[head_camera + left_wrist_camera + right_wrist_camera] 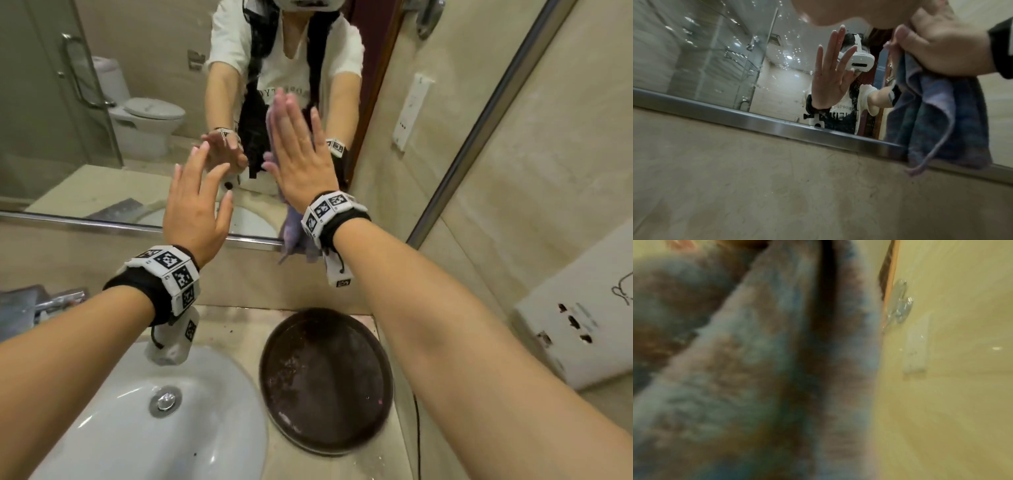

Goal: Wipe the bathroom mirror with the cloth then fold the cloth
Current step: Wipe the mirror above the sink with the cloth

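Observation:
The mirror (pixel 102 102) hangs above the counter, its glass (pixel 715 56) speckled with water drops. My right hand (pixel 298 144) lies flat with straight fingers and presses a purple-blue cloth (pixel 294 233) against the glass. The cloth's loose end hangs down over the steel bottom frame (pixel 85 219). In the left wrist view the cloth (pixel 937 113) droops under the right hand (pixel 945 48). The blurred cloth (pixel 756 369) fills most of the right wrist view. My left hand (pixel 195 202) is raised beside it, fingers spread and holding nothing, close to the glass; I cannot tell if it touches.
Below the mirror sit a white basin (pixel 137 428) and a dark round tray (pixel 325 380) on the counter. A chrome faucet (pixel 51 301) is at the left, a white box (pixel 582 325) at the right, and a black cable (pixel 418 428) runs along the wall.

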The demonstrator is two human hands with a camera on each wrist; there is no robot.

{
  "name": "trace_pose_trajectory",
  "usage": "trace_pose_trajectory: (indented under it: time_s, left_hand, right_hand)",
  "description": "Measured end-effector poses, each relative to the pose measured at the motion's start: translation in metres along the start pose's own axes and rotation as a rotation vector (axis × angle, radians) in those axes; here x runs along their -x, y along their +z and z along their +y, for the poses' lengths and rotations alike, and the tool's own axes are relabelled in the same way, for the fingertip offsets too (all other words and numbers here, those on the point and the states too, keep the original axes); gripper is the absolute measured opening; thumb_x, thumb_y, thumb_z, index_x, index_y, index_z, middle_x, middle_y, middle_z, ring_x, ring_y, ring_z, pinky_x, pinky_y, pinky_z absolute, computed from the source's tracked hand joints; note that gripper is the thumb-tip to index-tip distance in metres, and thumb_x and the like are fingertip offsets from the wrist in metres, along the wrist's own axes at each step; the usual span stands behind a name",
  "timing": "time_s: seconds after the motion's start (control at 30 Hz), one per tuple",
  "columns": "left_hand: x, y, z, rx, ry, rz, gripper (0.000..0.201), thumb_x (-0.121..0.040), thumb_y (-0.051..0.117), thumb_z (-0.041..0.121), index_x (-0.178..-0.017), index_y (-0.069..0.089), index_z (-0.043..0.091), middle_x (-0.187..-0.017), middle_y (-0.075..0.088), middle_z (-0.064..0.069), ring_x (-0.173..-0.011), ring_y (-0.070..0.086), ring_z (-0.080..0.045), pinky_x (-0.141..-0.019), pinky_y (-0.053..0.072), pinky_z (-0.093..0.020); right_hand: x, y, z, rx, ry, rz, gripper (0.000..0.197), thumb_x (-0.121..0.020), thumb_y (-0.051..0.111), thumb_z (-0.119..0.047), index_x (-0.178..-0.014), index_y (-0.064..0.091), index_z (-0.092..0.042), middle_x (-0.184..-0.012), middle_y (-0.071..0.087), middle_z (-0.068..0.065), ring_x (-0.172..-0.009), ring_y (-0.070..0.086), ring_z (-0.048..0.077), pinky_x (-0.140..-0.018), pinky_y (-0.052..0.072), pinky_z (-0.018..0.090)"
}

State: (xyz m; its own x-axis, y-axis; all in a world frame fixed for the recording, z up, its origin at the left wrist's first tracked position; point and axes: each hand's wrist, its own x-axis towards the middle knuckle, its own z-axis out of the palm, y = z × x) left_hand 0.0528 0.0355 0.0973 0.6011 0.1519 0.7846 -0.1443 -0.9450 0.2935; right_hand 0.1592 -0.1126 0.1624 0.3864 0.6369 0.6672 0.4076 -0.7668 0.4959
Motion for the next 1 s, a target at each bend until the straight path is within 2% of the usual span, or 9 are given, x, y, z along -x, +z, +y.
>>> trace_pose_trajectory:
  time_s: [0.1,0.17,0.23,0.33,0.43,0.53,0.77,0.9,1.0]
  left_hand:
    - [0.0,0.009,0.006,0.016,0.028,-0.014,0.038,-0.091,0.044,0.02,-0.125,0.049,0.004,-0.147,0.031,-0.019,-0.138,0.024,-0.031,-0.115,0.013,-0.043]
    - [0.001,0.015,0.014,0.044,0.043,-0.01,0.037,-0.091,0.046,0.019,-0.124,0.049,0.004,-0.145,0.033,-0.019,-0.134,0.03,-0.031,-0.113,0.022,-0.045]
    - [0.003,0.021,0.024,0.056,0.06,-0.01,0.036,-0.09,0.047,0.019,-0.123,0.05,0.003,-0.143,0.036,-0.021,-0.127,0.038,-0.033,-0.105,0.033,-0.044]
    - [0.008,0.03,0.039,0.073,0.093,-0.025,0.038,-0.089,0.048,0.018,-0.123,0.051,0.001,-0.136,0.042,-0.024,-0.12,0.042,-0.035,-0.098,0.038,-0.044]
    - [0.015,0.036,0.049,0.074,0.106,-0.039,0.038,-0.089,0.048,0.019,-0.123,0.051,0.003,-0.126,0.047,-0.024,-0.112,0.046,-0.034,-0.093,0.04,-0.045]
    - [0.02,0.038,0.051,0.06,0.097,-0.055,0.037,-0.09,0.048,0.021,-0.123,0.051,0.006,-0.121,0.049,-0.022,-0.107,0.046,-0.032,-0.09,0.041,-0.045]
    - [0.026,0.035,0.048,0.038,0.065,-0.026,0.034,-0.088,0.051,0.019,-0.119,0.054,0.006,-0.114,0.051,-0.022,-0.1,0.041,-0.027,-0.082,0.04,-0.044]
    - [0.036,0.037,0.044,0.032,0.047,-0.068,0.034,-0.088,0.05,0.019,-0.118,0.055,0.004,-0.112,0.052,-0.023,-0.097,0.046,-0.033,-0.08,0.04,-0.043]
    - [0.044,0.036,0.039,0.026,0.021,-0.087,0.032,-0.087,0.052,0.016,-0.115,0.056,0.002,-0.11,0.052,-0.024,-0.095,0.048,-0.036,-0.08,0.041,-0.043]
  right_hand:
    - [0.023,0.011,0.019,0.0,-0.054,-0.04,0.061,-0.093,0.035,-0.046,-0.14,0.04,-0.006,-0.145,0.042,0.009,-0.135,0.039,0.024,-0.114,0.023,0.043]
    - [0.033,0.013,0.041,-0.009,0.025,-0.02,0.064,-0.093,0.037,-0.046,-0.139,0.04,-0.002,-0.144,0.043,0.014,-0.134,0.04,0.028,-0.117,0.006,0.04]
    - [0.044,0.014,0.059,-0.045,0.186,-0.053,0.071,-0.093,0.035,-0.049,-0.142,0.032,0.002,-0.148,0.034,0.02,-0.138,0.032,0.033,-0.113,-0.012,0.037]
    - [0.075,0.021,0.071,-0.093,0.566,-0.161,0.086,-0.091,0.021,-0.062,-0.146,0.016,0.004,-0.153,0.017,0.024,-0.144,0.014,0.034,-0.11,-0.023,0.033]
    - [0.112,0.032,0.066,-0.102,0.87,-0.246,0.096,-0.086,0.01,-0.069,-0.146,0.009,0.006,-0.154,0.009,0.025,-0.145,0.008,0.033,-0.116,-0.011,0.039]
    - [0.134,0.039,0.054,-0.124,1.012,-0.306,0.096,-0.086,0.012,-0.069,-0.146,0.005,0.006,-0.155,0.005,0.025,-0.145,0.005,0.032,-0.118,0.002,0.043]
    - [0.158,0.049,0.024,-0.197,1.137,-0.459,0.09,-0.086,0.015,-0.061,-0.146,0.007,0.005,-0.155,0.005,0.023,-0.145,0.005,0.032,-0.118,0.002,0.042]
    - [0.182,0.058,0.007,-0.262,1.134,-0.587,0.078,-0.097,0.029,-0.049,-0.146,0.005,0.007,-0.155,-0.003,0.024,-0.145,-0.002,0.033,-0.118,-0.004,0.042]
    - [0.179,0.058,0.003,-0.317,1.184,-0.589,0.073,-0.098,0.032,-0.044,-0.146,0.006,0.005,-0.155,-0.004,0.024,-0.145,-0.003,0.033,-0.118,-0.004,0.041]
